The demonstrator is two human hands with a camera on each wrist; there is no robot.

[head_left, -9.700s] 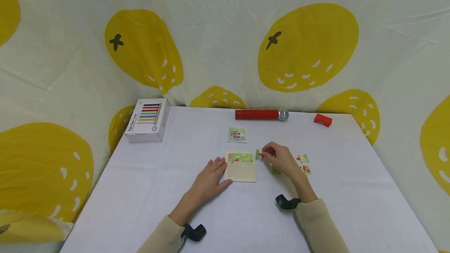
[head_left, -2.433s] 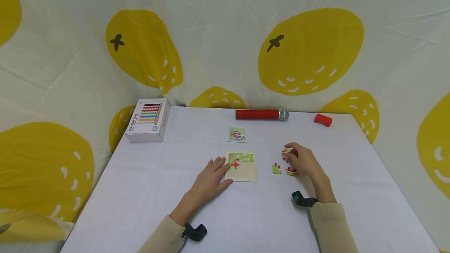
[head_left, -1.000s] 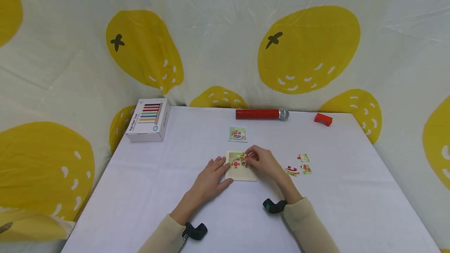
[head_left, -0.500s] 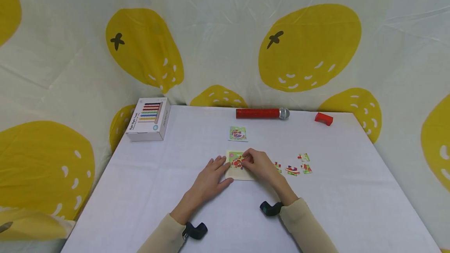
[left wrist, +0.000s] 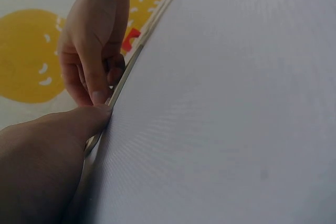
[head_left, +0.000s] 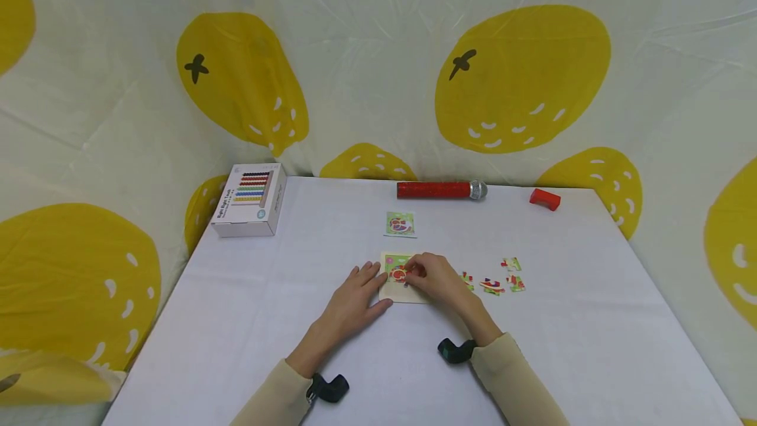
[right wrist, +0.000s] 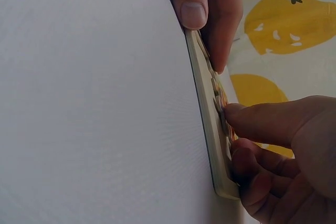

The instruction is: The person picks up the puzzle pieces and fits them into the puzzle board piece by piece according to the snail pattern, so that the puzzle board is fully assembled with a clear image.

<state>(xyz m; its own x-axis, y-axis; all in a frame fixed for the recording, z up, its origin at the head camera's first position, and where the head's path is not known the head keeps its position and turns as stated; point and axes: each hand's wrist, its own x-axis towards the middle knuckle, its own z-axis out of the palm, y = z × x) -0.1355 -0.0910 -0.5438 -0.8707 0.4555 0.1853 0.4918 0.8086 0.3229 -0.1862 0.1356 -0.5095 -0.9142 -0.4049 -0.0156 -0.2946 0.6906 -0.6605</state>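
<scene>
My left hand (head_left: 349, 304) lies flat with spread fingers on the left side of a small square wooden puzzle board (head_left: 393, 294). A green sky strip and red fruit pieces fill the board's upper part, while its lower part shows bare wood. My right hand (head_left: 440, 280) reaches over the board's right side, thumb and fingertips pinching a jigsaw piece (right wrist: 220, 109) low against the other pieces. That hand hides the board's right edge. Several loose jigsaw pieces (head_left: 492, 286) lie right of the board, one partly behind the right hand.
A picture card (head_left: 400, 223) lies behind the board. Further back are a red microphone (head_left: 434, 190) with a silver head and a red arched block (head_left: 545, 199). A white box (head_left: 248, 201) stands at the back left. Fruit-printed cloth (head_left: 367, 64) hangs behind the table.
The right hand has come from the loose pieces at the right onto the board with a jigsaw piece. A red piece was added to the board earlier. The left hand has stayed put.
</scene>
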